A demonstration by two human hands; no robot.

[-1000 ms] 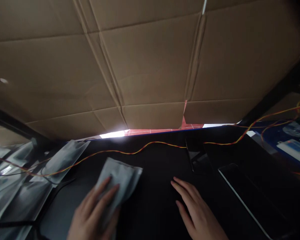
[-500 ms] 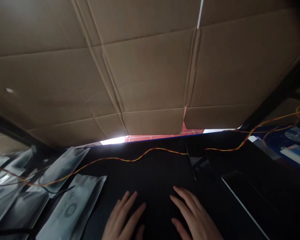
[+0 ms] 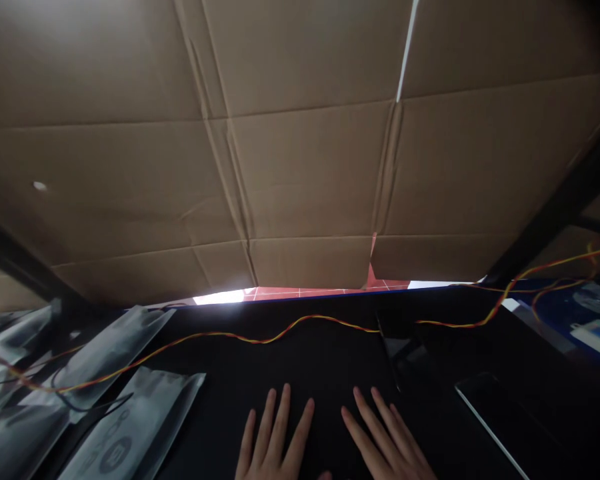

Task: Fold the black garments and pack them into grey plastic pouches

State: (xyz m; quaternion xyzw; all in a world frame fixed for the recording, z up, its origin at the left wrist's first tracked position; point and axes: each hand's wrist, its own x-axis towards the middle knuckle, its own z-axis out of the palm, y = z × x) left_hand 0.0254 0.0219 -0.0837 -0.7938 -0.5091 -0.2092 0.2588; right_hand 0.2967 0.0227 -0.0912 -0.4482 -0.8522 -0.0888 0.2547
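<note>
My left hand [image 3: 273, 450] lies palm down on the black tabletop [image 3: 300, 373], its fingers spread and nothing in them. Beside it, my right hand [image 3: 387, 443] is also palm down with the fingers stretched apart, holding nothing. Both wrists fall below the bottom edge of the view. Nearest to the left hand is a frosted plastic pouch [image 3: 140, 420] with dark printing. To the right of my right hand lies a dark flat phone-like slab [image 3: 505, 420] with a light edge. Another dark glossy slab [image 3: 405, 350] rests farther back.
A twisted red and yellow wire [image 3: 260, 341] runs across the table behind my hands. Several more frosted pouches [image 3: 100, 360] are at the left. A creased cardboard sheet [image 3: 305, 173] rises at the back between dark frame bars. A blue tray [image 3: 555, 313] with small items is at the right.
Both hands have flattened and spread their fingers on the table; the left has shifted slightly right. The camera view has tilted up a little. The pouches, wire and slabs stay in place.
</note>
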